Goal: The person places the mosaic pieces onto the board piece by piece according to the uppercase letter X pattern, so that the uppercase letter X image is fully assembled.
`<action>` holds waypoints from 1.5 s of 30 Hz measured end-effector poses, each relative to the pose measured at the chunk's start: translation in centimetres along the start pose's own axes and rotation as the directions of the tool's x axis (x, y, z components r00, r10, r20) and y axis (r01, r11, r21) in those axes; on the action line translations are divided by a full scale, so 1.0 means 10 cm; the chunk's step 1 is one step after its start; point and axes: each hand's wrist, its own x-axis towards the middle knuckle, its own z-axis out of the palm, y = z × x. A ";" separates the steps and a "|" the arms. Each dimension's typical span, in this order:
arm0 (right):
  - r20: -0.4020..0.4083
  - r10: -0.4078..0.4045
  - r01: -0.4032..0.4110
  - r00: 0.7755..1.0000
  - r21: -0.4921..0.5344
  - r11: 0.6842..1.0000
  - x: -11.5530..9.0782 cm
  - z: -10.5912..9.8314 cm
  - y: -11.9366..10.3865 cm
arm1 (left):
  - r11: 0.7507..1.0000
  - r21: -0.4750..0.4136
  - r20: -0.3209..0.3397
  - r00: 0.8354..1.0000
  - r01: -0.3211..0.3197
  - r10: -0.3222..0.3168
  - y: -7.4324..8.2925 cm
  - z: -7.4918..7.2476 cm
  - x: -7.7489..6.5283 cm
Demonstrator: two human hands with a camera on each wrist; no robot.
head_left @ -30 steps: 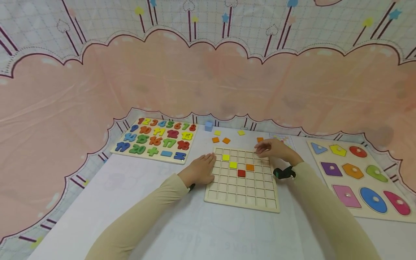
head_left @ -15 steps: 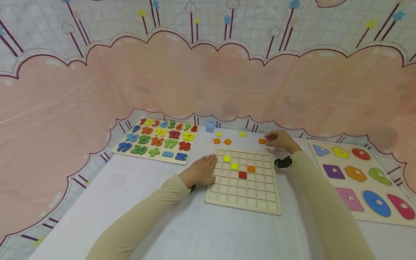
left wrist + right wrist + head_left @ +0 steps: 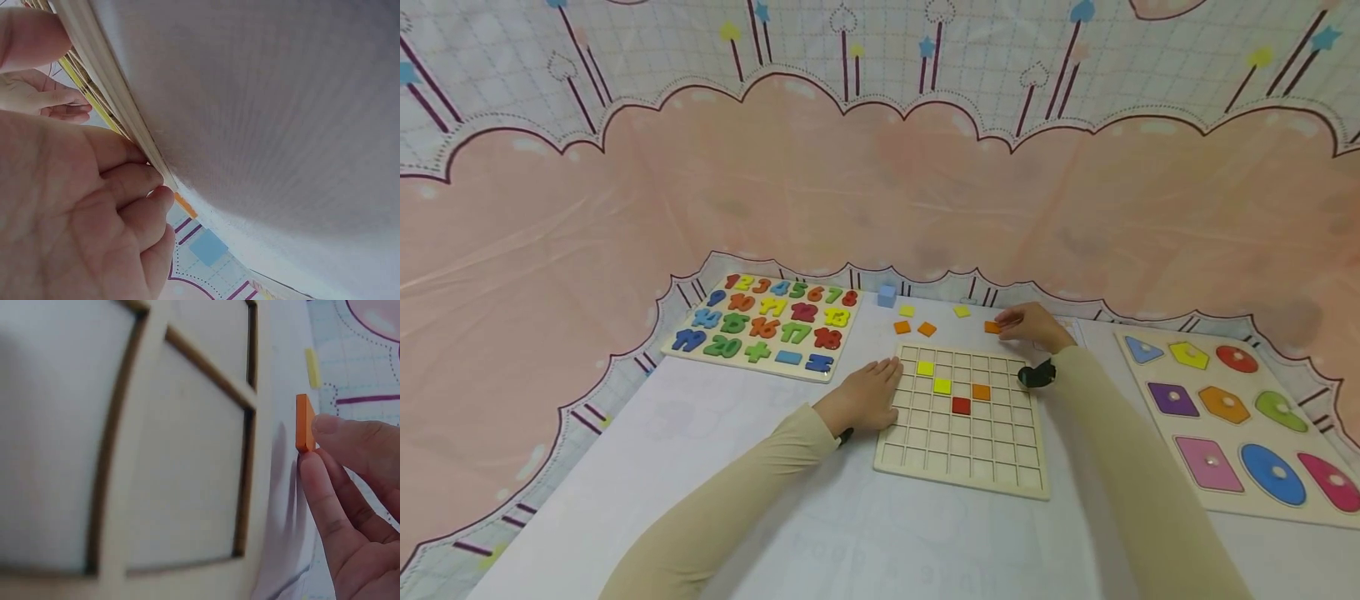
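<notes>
A wooden grid board [image 3: 925,475] lies on the table, with two yellow tiles, a red tile [image 3: 961,406] and an orange one in its cells. Against its left edge rests my left hand [image 3: 861,396], fingers extended; the left wrist view shows the fingertips [image 3: 153,178] touching the board's side. Beyond the board's far right corner, my right hand [image 3: 1037,325] pinches an orange square tile [image 3: 304,425] between thumb and fingers. A shadow falls beside that tile in the right wrist view. Its lower side is partly hidden by the fingertips.
Behind the board lie two loose orange tiles [image 3: 927,329], two yellow tiles [image 3: 962,312] and a blue cube [image 3: 887,296]. A number puzzle [image 3: 820,377] stands at the left, a shape puzzle [image 3: 1225,417] at the right. A printed card [image 3: 1067,329] lies partly behind my right hand.
My right hand has gone from above the board's far right corner to the orange tile behind it, and that tile has shifted left with the fingers. My left hand stays on the board's edge.
</notes>
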 end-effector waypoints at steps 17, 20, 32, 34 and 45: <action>0.058 0.065 -0.074 0.996 0.163 0.984 0.10 0.00 -0.15 | 1.000 -0.021 -0.020 1.000 -0.019 0.019 -0.01 0.00 -0.01; 0.028 0.042 -0.046 0.999 0.143 0.989 0.12 0.03 -0.15 | 1.000 -0.017 -0.018 1.000 -0.020 0.020 -0.01 0.00 -0.01; -0.020 0.039 -0.038 0.999 0.073 0.997 0.15 0.11 -0.16 | 1.000 0.010 -0.014 1.000 -0.021 0.022 -0.01 -0.02 -0.02; -0.024 0.046 -0.044 0.999 0.063 0.997 0.14 0.11 -0.16 | 1.000 0.013 -0.018 1.000 -0.024 0.024 -0.01 -0.01 -0.03; -0.011 0.023 -0.022 1.000 0.031 0.999 0.12 0.11 -0.16 | 1.000 -0.006 -0.021 0.999 -0.029 0.029 -0.02 0.00 -0.02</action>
